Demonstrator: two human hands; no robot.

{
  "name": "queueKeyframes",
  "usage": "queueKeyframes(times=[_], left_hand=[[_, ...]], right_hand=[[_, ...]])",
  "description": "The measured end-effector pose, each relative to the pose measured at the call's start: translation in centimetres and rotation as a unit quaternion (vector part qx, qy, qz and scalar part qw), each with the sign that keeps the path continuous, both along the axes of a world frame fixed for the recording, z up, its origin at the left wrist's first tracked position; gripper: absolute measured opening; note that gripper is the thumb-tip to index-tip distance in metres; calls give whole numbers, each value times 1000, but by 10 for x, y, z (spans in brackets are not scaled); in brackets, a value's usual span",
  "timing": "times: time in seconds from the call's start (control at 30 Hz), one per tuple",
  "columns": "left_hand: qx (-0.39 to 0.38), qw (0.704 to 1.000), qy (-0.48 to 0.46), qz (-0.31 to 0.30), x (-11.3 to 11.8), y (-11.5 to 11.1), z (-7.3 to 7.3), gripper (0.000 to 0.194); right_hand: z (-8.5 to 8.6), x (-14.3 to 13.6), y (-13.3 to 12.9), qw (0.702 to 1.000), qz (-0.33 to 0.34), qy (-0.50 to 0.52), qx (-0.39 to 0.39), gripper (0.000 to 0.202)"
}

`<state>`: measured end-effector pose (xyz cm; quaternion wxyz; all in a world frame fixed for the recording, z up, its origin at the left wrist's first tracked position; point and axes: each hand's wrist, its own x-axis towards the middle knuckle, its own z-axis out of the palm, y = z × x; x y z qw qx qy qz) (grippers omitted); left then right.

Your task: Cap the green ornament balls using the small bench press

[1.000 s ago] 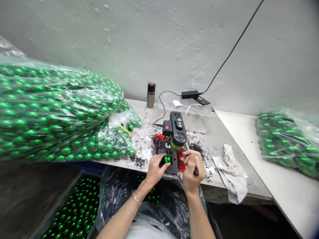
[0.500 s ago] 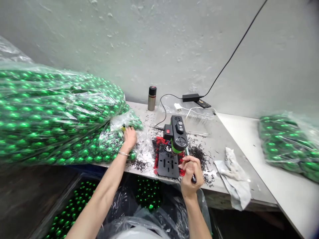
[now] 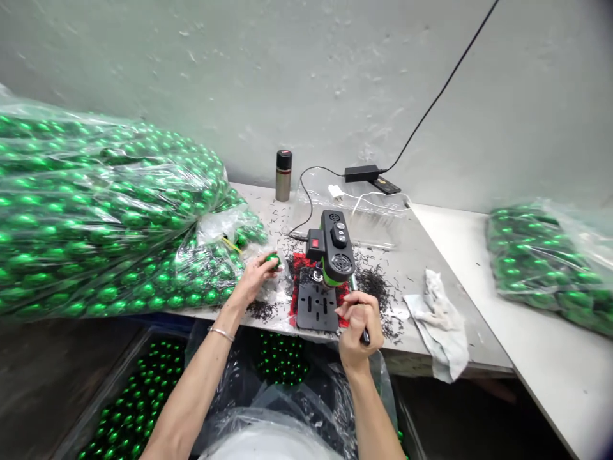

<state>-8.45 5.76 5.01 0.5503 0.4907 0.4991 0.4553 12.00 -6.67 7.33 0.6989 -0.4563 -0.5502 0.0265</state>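
Observation:
My left hand (image 3: 257,276) pinches a shiny green ball (image 3: 272,259) between thumb and fingers, just right of the mouth of a big clear bag (image 3: 110,217) full of green balls. Closed round a slim stick-like tool (image 3: 365,337) with a black end is my right hand (image 3: 360,319); its upper part runs up beside the machine, and its exact kind does not show. Between my hands stands a small black machine (image 3: 338,246) with a red switch, over a slotted black plate (image 3: 317,308). Small black pieces (image 3: 373,287) lie scattered around a red surface under it.
Below the table edge are a bin of green balls (image 3: 148,383) and clear plastic sheeting (image 3: 306,409). A flask (image 3: 283,176), a clear tray (image 3: 378,223), a power adapter (image 3: 363,173) and a white cloth (image 3: 440,326) lie around. Another ball bag (image 3: 546,262) rests at right.
My left hand has come away from the bag's mouth toward the machine, now with a green ball in its fingers. My right hand keeps its grip beside the machine. The view has shifted slightly.

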Motion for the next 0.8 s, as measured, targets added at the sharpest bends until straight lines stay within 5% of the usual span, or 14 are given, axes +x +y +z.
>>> queueKeyframes(times=[0.07,0.13,0.33,0.5,0.63,0.8], left_hand=[[-48,993,-110,-23,15,-20,-6,53],[-72,990,-115,-45,32,-35,-14,53],[32,994,79,-75,73,-56,-38,41],[201,942,257,-83,76,-60,-37,36],[280,905,301,-114,74,-64,-33,34],[301,893,321,-93,82,-67,-38,31]], right_hand=[[-1,0,0,1000,-1,-2,-2,25],[-2,1,-1,1000,-4,-8,-7,24],[-4,4,-3,999,-9,-38,-20,21],[-4,4,-3,998,-12,-52,-11,20],[-6,4,-4,998,-14,-52,-18,20],[-9,4,-4,999,-6,-44,-17,20]])
